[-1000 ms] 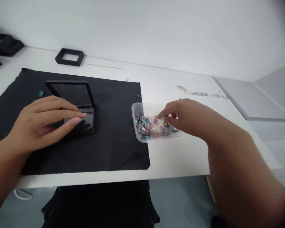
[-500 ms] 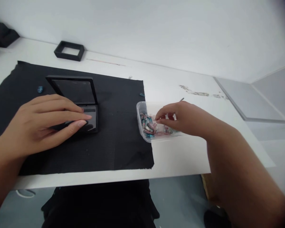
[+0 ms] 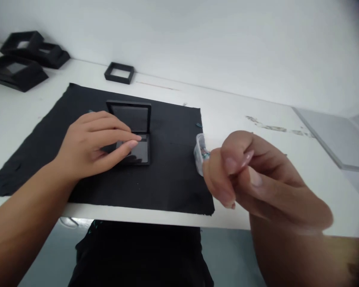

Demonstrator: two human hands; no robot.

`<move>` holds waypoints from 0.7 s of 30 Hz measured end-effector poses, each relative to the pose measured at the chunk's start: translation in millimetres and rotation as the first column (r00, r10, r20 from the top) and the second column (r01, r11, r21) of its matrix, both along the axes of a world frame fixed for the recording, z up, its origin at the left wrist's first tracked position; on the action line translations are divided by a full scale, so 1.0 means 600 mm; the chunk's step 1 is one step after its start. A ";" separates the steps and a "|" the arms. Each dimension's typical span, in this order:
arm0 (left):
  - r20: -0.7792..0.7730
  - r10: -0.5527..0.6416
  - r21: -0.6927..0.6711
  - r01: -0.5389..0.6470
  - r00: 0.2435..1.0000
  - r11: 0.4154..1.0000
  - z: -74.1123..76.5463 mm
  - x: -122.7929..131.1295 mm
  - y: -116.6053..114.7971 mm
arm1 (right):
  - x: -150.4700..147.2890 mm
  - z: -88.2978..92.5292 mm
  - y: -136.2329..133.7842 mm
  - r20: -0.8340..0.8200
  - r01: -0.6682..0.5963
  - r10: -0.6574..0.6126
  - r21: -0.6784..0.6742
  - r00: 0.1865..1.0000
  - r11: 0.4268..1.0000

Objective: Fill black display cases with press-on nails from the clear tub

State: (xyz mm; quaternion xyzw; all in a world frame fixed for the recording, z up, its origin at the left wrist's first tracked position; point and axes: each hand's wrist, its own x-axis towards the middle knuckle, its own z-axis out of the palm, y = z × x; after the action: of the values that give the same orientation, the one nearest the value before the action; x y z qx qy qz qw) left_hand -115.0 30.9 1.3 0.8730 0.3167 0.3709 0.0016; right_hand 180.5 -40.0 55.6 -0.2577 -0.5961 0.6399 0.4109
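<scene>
Close to the camera, my right hand pinches a small pink shiny piece between thumb and fingers. Behind it stands a clear plastic tub, partly hidden, with small teal and pink shiny pieces inside. My left hand lies over the lower half of a black hinged case, fingers stretched forward and thumb alongside. The case's framed lid is raised, and its base has a dark glossy panel. Whether the left fingertips press on that panel I cannot tell.
A black cloth covers part of the white table. At the back stand a small black frame and, far left, several larger black frames. A teal scrap lies at the cloth's right edge.
My right hand has risen out of the tub toward the camera, with the pink piece showing in its fingers. The left hand stays at the case. The view has shifted left.
</scene>
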 end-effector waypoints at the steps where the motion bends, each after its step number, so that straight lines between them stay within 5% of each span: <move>1: 0.019 0.033 -0.002 -0.032 0.999 0.999 0.001 -0.001 -0.001 | -0.016 0.001 0.000 -0.016 -0.028 0.028 -0.027 0.999 0.999; 8: 0.206 0.237 0.067 -0.255 0.949 0.965 0.011 -0.018 0.003 | -0.111 -0.028 0.028 -0.043 -0.088 0.082 -0.162 0.996 0.983; 13: 0.256 0.417 0.001 -0.432 0.872 0.902 0.015 -0.035 0.004 | -0.152 -0.056 0.072 0.137 -0.065 0.104 -0.262 0.985 0.963; 21: 0.178 0.384 -0.069 -0.377 0.906 0.924 -0.001 -0.025 0.010 | -0.168 -0.094 0.117 0.557 0.117 -0.051 -0.083 0.829 0.990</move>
State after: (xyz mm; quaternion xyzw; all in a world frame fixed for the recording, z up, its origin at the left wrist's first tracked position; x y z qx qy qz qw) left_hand -130.2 37.1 0.4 0.7553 0.4852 0.4397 -0.0262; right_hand 79.5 30.1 -0.8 -0.4804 -0.6400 0.5524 0.2334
